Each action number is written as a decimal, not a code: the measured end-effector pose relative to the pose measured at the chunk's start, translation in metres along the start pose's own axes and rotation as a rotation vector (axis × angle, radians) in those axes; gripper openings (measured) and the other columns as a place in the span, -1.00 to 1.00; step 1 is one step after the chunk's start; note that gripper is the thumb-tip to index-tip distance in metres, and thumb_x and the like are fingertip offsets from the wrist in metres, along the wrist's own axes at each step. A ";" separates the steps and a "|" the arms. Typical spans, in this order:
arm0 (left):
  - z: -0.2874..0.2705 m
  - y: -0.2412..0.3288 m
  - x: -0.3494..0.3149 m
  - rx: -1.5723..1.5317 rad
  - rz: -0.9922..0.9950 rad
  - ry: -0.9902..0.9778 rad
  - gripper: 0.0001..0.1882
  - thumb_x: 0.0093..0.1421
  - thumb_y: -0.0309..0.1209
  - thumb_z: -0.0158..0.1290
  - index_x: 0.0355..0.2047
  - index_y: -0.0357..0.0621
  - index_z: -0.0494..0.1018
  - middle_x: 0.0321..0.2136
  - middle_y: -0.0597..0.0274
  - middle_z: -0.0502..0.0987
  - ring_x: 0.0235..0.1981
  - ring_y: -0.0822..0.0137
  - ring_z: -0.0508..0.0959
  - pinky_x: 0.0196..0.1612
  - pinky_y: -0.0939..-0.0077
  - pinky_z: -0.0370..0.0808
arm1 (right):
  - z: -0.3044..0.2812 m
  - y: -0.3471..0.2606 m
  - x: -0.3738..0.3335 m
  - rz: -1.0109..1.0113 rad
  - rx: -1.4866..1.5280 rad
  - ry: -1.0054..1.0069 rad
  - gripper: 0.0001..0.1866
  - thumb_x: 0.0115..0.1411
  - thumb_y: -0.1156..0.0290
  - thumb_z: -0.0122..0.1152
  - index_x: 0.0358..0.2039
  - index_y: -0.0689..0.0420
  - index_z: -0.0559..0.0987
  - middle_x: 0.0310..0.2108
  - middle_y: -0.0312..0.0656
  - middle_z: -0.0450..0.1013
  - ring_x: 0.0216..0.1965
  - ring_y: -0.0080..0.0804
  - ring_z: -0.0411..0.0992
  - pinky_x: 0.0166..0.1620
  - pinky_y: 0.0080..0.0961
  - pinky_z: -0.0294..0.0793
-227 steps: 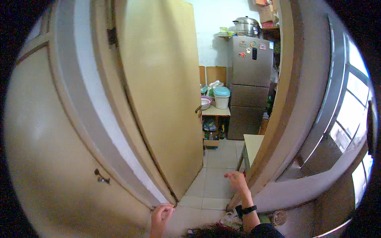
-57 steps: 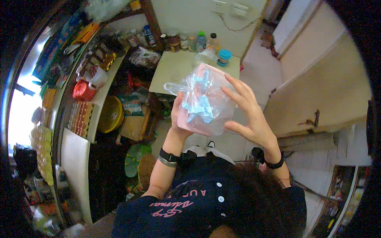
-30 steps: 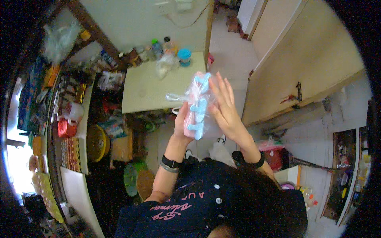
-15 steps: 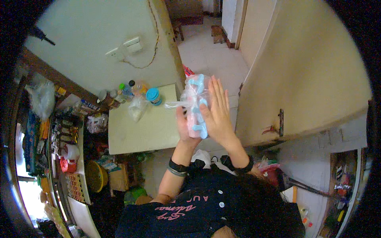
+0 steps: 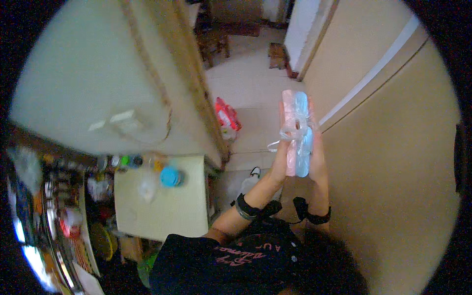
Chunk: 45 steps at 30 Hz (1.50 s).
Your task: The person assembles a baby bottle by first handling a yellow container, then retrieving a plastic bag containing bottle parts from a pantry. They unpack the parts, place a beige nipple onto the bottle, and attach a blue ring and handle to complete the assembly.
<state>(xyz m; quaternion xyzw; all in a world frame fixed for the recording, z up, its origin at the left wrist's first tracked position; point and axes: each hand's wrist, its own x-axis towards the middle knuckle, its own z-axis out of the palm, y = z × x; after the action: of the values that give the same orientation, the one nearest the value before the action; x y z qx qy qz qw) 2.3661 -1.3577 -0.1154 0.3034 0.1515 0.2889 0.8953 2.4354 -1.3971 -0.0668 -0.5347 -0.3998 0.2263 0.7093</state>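
Against the left hand (image 5: 280, 160), clear plastic (image 5: 294, 129) wraps a pink-blue pack (image 5: 297, 150).

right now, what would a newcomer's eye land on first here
Probably the pink-and-blue bundle in clear plastic, right of centre, held between the left hand and right hand. Next might come the red package on the floor beside the door frame, and the bright blue-topped jar on the pale table at lower left.

A pale table (image 5: 167, 214) stands beside a wall (image 5: 64, 83).
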 end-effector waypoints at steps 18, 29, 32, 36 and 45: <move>-0.049 0.078 0.354 -0.322 0.135 -0.083 -0.33 0.46 0.06 -0.27 0.40 -0.08 0.22 0.15 0.13 0.51 0.08 0.18 0.55 0.11 0.17 0.53 | -0.063 0.144 0.355 -0.122 -0.029 -0.319 -0.05 0.45 -0.34 -0.45 0.55 0.16 -0.17 0.59 -0.11 -0.33 0.58 -0.23 -0.37 0.53 -0.22 -0.41; -0.096 0.173 0.500 -0.237 0.456 0.137 -0.23 0.45 0.17 -0.26 0.47 -0.06 0.09 0.40 0.09 0.27 0.35 0.04 0.33 0.35 -0.04 0.30 | -0.111 0.193 0.616 -0.089 0.147 -0.622 -0.04 0.40 -0.37 -0.35 0.50 0.19 0.09 0.54 -0.04 -0.03 0.57 -0.20 -0.20 0.53 -0.11 -0.39; -0.097 0.159 0.533 -0.210 0.585 0.243 -0.23 0.45 0.16 -0.26 0.47 -0.07 0.09 0.40 0.08 0.27 0.35 0.04 0.33 0.36 -0.04 0.30 | -0.132 0.165 0.672 -0.242 0.154 -0.769 -0.38 0.37 -0.05 0.10 0.20 0.22 0.52 0.15 -0.01 0.53 0.26 -0.08 0.41 0.42 -0.06 0.16; -0.080 0.170 0.545 -0.194 0.683 0.317 -0.23 0.45 0.16 -0.26 0.47 -0.08 0.09 0.40 0.08 0.27 0.35 0.05 0.33 0.36 -0.03 0.30 | -0.103 0.074 0.698 -0.592 0.566 -1.061 -0.77 0.23 0.30 0.25 -0.29 0.23 0.65 -0.26 -0.09 0.64 -0.29 -0.21 0.62 -0.11 -0.31 0.58; -0.070 0.193 0.555 -0.153 0.745 0.311 -0.22 0.45 0.16 -0.25 0.47 -0.10 0.08 0.40 0.07 0.26 0.35 0.05 0.33 0.36 0.00 0.30 | -0.102 -0.008 0.756 -0.882 0.463 -1.345 -0.86 0.30 0.35 0.22 -0.21 0.10 0.63 -0.25 -0.26 0.66 -0.27 -0.43 0.63 -0.05 -0.41 0.55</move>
<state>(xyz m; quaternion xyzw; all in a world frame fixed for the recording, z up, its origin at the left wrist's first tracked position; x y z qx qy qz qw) 2.6899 -0.8620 -0.1012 0.2227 0.1432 0.6460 0.7159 2.9540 -0.8924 0.1752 0.0789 -0.8538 0.2751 0.4349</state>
